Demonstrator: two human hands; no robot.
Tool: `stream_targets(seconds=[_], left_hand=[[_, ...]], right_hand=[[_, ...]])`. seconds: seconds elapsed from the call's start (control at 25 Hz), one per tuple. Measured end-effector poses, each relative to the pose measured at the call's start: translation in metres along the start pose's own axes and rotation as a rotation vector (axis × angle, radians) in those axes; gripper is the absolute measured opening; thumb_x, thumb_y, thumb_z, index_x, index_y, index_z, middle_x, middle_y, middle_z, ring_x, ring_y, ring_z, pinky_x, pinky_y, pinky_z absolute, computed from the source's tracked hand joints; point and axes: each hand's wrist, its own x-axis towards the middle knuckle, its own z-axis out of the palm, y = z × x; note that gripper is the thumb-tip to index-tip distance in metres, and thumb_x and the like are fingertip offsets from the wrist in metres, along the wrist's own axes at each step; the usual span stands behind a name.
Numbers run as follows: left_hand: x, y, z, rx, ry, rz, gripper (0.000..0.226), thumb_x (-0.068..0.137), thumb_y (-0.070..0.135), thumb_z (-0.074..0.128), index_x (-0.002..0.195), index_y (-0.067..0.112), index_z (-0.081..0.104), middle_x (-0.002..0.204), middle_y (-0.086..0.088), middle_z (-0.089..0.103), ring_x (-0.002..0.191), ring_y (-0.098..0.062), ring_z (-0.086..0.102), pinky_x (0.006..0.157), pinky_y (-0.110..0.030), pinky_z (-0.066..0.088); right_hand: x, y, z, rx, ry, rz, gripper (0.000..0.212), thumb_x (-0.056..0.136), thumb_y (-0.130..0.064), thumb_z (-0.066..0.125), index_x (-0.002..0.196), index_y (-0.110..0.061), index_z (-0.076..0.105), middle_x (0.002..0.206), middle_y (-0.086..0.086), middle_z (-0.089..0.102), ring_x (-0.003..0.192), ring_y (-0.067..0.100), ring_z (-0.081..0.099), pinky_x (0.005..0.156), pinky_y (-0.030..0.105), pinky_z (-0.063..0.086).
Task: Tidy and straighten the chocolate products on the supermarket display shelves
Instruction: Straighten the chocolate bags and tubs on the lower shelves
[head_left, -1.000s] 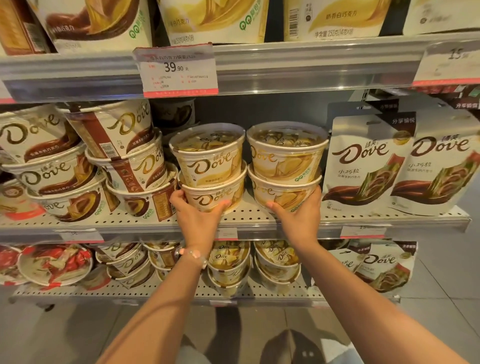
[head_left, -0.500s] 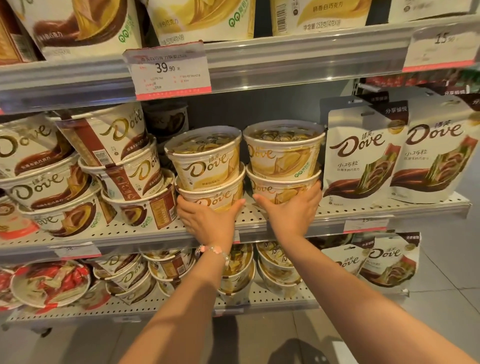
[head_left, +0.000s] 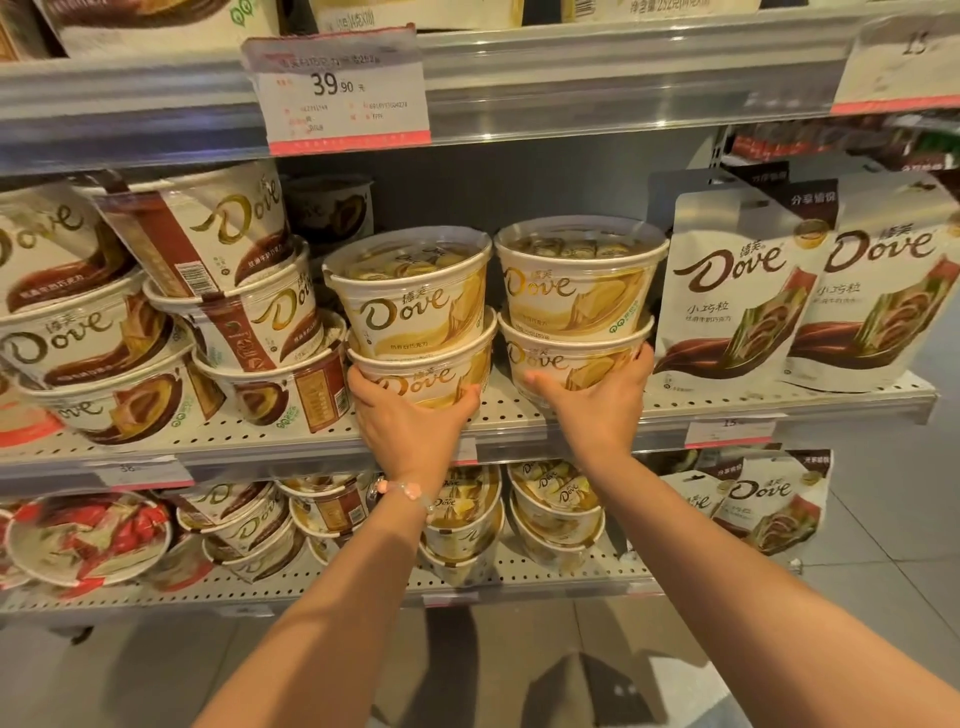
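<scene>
Left tubs (head_left: 31, 291) — cut off, blurred.

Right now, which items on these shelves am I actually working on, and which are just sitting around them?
In hand:
left hand gripping the left bottom cream tub
right hand gripping the right bottom cream tub
top cream tubs stacked on them

Just around:
brown tubs at left
Dove pouches at right
price tag

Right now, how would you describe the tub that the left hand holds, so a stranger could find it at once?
Find the middle shelf, under the 39.90 price tag. Two stacks of golden-cream Dove tubs stand at its centre, between the brown tubs and the pouches. It is the lower tub of the left stack, gripped by the left hand.
</scene>
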Motion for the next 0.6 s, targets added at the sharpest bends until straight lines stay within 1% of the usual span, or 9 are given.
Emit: stream_targets(seconds=[0.08, 0.16, 0.24, 0.32, 0.36, 0.44, 0.6], left_hand=[[0.000, -0.001, -0.001, -0.021, -0.021, 0.013, 0.132, 0.044, 0.056, 0.084, 0.143, 0.011, 0.009, 0.143, -0.018, 0.034, 0.133, -0.033, 0.032, 0.112, -0.042, 0.027], [-0.001, 0.000, -0.001, -0.009, -0.028, 0.019, 0.133, 0.046, 0.054, 0.085, 0.144, 0.009, 0.007, 0.146, -0.018, 0.026, 0.137, -0.032, 0.024, 0.115, -0.040, 0.019], [-0.007, 0.002, 0.002, 0.014, 0.010, 0.030, 0.132, 0.046, 0.054, 0.085, 0.143, 0.004, 0.010, 0.146, -0.018, 0.021, 0.137, -0.032, 0.018, 0.115, -0.039, 0.014], [-0.014, 0.005, 0.006, 0.021, 0.064, 0.030, 0.134, 0.042, 0.057, 0.085, 0.141, 0.001, 0.014, 0.143, -0.018, 0.021, 0.135, -0.032, 0.018, 0.114, -0.040, 0.015], [-0.017, 0.006, 0.008, 0.028, 0.080, 0.017, 0.136, 0.041, 0.060, 0.084, 0.141, 0.001, 0.014, 0.143, -0.018, 0.021, 0.135, -0.032, 0.018, 0.114, -0.041, 0.014], [-0.017, 0.009, 0.013, 0.044, 0.105, -0.017, 0.138, 0.039, 0.063, 0.082, 0.142, 0.001, 0.015, 0.144, -0.019, 0.022, 0.136, -0.033, 0.018, 0.114, -0.041, 0.014], [-0.012, 0.009, 0.017, 0.080, 0.130, -0.029, 0.135, 0.042, 0.064, 0.081, 0.142, 0.002, 0.016, 0.145, -0.018, 0.025, 0.137, -0.033, 0.021, 0.114, -0.041, 0.015]], right_hand=[[0.000, 0.000, 0.000, -0.012, -0.012, -0.016, 0.127, 0.052, -0.041, 0.088, 0.146, -0.008, 0.010, 0.150, 0.010, 0.028, 0.139, 0.024, 0.026, 0.114, 0.035, 0.025], [-0.003, 0.001, 0.001, -0.041, -0.020, -0.024, 0.128, 0.056, -0.043, 0.086, 0.147, -0.007, 0.004, 0.154, 0.011, 0.018, 0.142, 0.024, 0.016, 0.116, 0.036, 0.019], [-0.009, 0.004, 0.002, -0.060, -0.004, -0.040, 0.127, 0.059, -0.042, 0.085, 0.148, -0.006, 0.001, 0.155, 0.013, 0.009, 0.144, 0.025, 0.009, 0.116, 0.034, 0.015], [-0.016, 0.006, 0.004, -0.065, 0.020, -0.077, 0.124, 0.062, -0.040, 0.083, 0.147, -0.005, 0.001, 0.154, 0.013, 0.004, 0.143, 0.025, 0.009, 0.114, 0.030, 0.013], [-0.019, 0.006, 0.006, -0.063, 0.032, -0.088, 0.124, 0.062, -0.039, 0.084, 0.147, -0.005, 0.001, 0.154, 0.013, 0.004, 0.143, 0.025, 0.010, 0.114, 0.030, 0.013], [-0.019, 0.005, 0.012, -0.062, 0.069, -0.079, 0.126, 0.058, -0.040, 0.086, 0.147, -0.004, 0.003, 0.152, 0.013, 0.006, 0.142, 0.026, 0.012, 0.116, 0.035, 0.015], [-0.013, 0.001, 0.020, -0.082, 0.115, -0.037, 0.129, 0.054, -0.037, 0.088, 0.147, -0.007, 0.004, 0.151, 0.013, 0.012, 0.142, 0.027, 0.013, 0.117, 0.042, 0.016]])
